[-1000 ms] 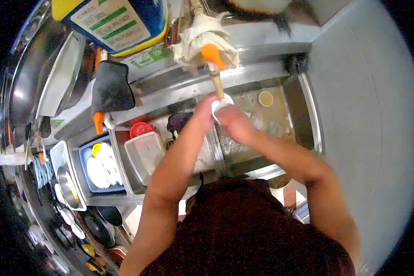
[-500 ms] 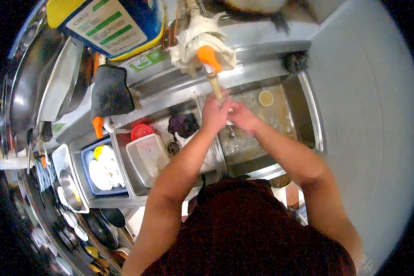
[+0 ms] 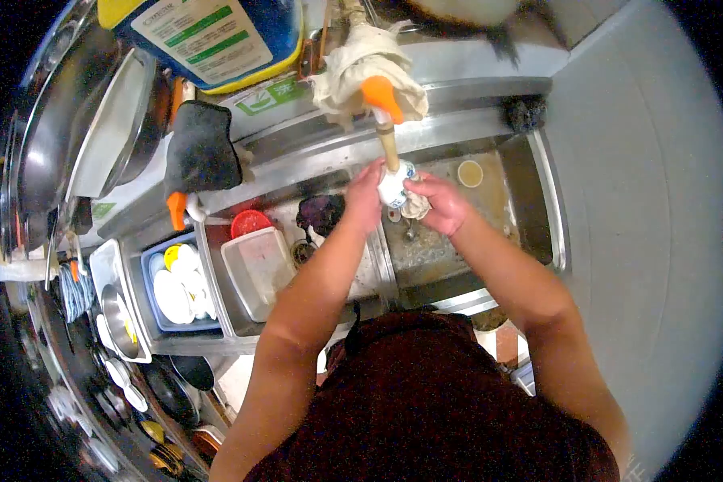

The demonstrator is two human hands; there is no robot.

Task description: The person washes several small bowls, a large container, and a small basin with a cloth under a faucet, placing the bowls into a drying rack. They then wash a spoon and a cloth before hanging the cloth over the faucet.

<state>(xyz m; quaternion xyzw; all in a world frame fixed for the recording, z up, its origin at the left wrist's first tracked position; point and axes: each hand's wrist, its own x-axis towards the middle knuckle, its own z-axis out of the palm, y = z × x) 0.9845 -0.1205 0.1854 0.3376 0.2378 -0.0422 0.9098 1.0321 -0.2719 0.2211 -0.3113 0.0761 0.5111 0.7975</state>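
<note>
White-and-blue bowl (image 3: 395,189) is held over the steel sink (image 3: 548,209), just under the tap spout (image 3: 389,149). It is gripped by the left hand (image 3: 364,197); a pale cloth (image 3: 416,209) is pinched against it by the right hand (image 3: 443,205). Judged: scrubbing stage. A firm hold on the wet bowl is called for.

A small white, blue-patterned bowl (image 3: 395,186) is tilted just under the tap spout (image 3: 388,145), with a pale rag (image 3: 415,209) pressed against it.

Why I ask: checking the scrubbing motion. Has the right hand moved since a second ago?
Yes. The right hand shifted rightward, closer to the small round dish.
</note>
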